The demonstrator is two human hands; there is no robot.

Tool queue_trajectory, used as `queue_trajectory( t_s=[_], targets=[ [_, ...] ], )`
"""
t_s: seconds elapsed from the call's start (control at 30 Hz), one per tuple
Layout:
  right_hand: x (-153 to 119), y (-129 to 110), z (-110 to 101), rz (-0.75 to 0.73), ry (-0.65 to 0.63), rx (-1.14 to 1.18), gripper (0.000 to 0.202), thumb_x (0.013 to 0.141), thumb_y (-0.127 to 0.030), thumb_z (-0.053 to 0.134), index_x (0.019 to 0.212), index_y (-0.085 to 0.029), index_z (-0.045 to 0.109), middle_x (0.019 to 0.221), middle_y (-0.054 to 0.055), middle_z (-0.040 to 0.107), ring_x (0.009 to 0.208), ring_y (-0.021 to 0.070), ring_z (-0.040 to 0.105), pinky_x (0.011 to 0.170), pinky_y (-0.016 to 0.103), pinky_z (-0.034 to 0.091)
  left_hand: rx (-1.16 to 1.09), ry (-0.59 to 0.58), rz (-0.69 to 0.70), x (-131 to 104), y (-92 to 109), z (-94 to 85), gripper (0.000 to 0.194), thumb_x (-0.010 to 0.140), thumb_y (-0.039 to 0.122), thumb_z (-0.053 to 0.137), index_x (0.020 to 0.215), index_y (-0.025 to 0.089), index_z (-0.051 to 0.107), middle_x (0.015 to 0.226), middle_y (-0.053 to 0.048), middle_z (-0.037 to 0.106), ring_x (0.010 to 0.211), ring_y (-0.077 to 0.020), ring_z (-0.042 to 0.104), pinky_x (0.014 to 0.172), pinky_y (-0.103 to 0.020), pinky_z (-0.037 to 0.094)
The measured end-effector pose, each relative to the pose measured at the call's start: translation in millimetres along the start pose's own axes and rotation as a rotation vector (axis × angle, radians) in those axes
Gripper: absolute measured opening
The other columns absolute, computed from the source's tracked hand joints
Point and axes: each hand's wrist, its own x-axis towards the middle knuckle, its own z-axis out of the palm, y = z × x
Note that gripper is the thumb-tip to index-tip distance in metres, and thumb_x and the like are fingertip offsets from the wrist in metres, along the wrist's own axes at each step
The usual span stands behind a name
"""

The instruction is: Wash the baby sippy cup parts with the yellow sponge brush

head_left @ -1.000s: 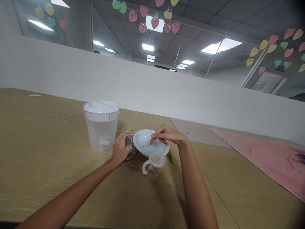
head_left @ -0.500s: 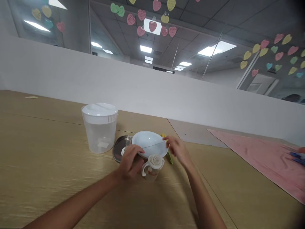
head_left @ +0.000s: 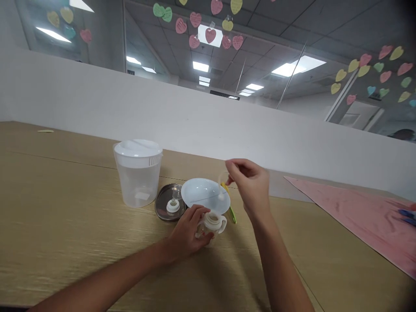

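Observation:
My left hand is wrapped round a clear baby bottle with white side handles; its neck is uncovered. Between the pinched fingertips of my right hand hangs a pale, curved straw with a rounded lower end, over the right part of a white bowl. A thin, dark rod lies across that bowl. Left of it, a metal tray holds a white ring cap and a clear cover.
A translucent bucket with a white lid stands behind the tray. A yellow-and-green handle sticks out right of the bowl. Pink cloth covers the table's right side, with a blue object on it. A white wall rises behind.
My right hand has risen from the bowl's edge and now holds up the straw. My left hand has shifted right and closed round the bottle. The bottle has turned, and the ring cap is uncovered.

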Motion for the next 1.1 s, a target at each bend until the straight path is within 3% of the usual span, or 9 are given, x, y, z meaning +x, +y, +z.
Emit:
queue_trajectory(
  t_s=[0.2,0.37,0.6,0.8,0.9,1.1],
  targets=[
    [33,9,40,0.172,-0.292,0.038,0.019,0.066,-0.032,0.063,0.072,-0.014,0.064,0.064,0.000,0.057,0.046,0.0069,0.049,0.047,0.023,0.045,0.031,-0.026,-0.003,-1,-5,2.1,0.048,0.077,0.034,0.060,0.119,0.019,0.042,0.113,-0.011,0.050,0.102,-0.0228,0.051,0.088,-0.036,0.045],
    [37,22,64,0.249,-0.458,0.094,0.016,0.064,-0.029,0.065,0.068,-0.014,0.062,0.069,0.001,0.057,0.052,0.0073,0.052,0.051,0.022,0.047,0.044,-0.045,-0.005,0,-3,-0.5,0.048,0.078,0.036,0.060,0.119,0.019,0.043,0.114,-0.010,0.050,0.101,-0.0222,0.051,0.088,-0.036,0.046],
    [37,29,81,0.329,-0.543,0.139,0.016,0.065,-0.027,0.065,0.073,-0.014,0.061,0.072,0.000,0.057,0.054,0.0067,0.054,0.054,0.020,0.048,0.037,-0.059,0.002,0,-1,-2.8,0.048,0.081,0.041,0.056,0.120,0.019,0.041,0.114,-0.010,0.049,0.100,-0.0220,0.052,0.088,-0.036,0.045],
    [32,39,110,0.384,-0.673,0.127,0.009,0.067,-0.023,0.061,0.070,-0.014,0.060,0.062,-0.002,0.052,0.056,0.0070,0.049,0.059,0.021,0.051,0.013,-0.064,0.011,1,0,-4.9,0.047,0.081,0.042,0.054,0.121,0.020,0.041,0.114,-0.009,0.049,0.101,-0.0225,0.051,0.089,-0.037,0.045],
    [28,49,122,0.374,-0.767,0.049,0.009,0.068,-0.022,0.058,0.071,-0.014,0.061,0.061,-0.002,0.053,0.057,0.0078,0.050,0.059,0.021,0.048,0.002,-0.082,0.004,2,1,-7.0,0.048,0.082,0.043,0.054,0.122,0.020,0.041,0.116,-0.010,0.049,0.102,-0.0228,0.051,0.089,-0.037,0.045],
    [11,60,129,0.183,-1.092,-0.280,0.013,0.070,-0.024,0.056,0.075,-0.018,0.066,0.068,-0.002,0.062,0.065,0.0107,0.054,0.059,0.019,0.041,-0.031,-0.101,-0.019,2,3,-8.8,0.049,0.082,0.041,0.054,0.125,0.021,0.040,0.120,-0.010,0.049,0.108,-0.0250,0.049,0.092,-0.041,0.042]
  ],
)
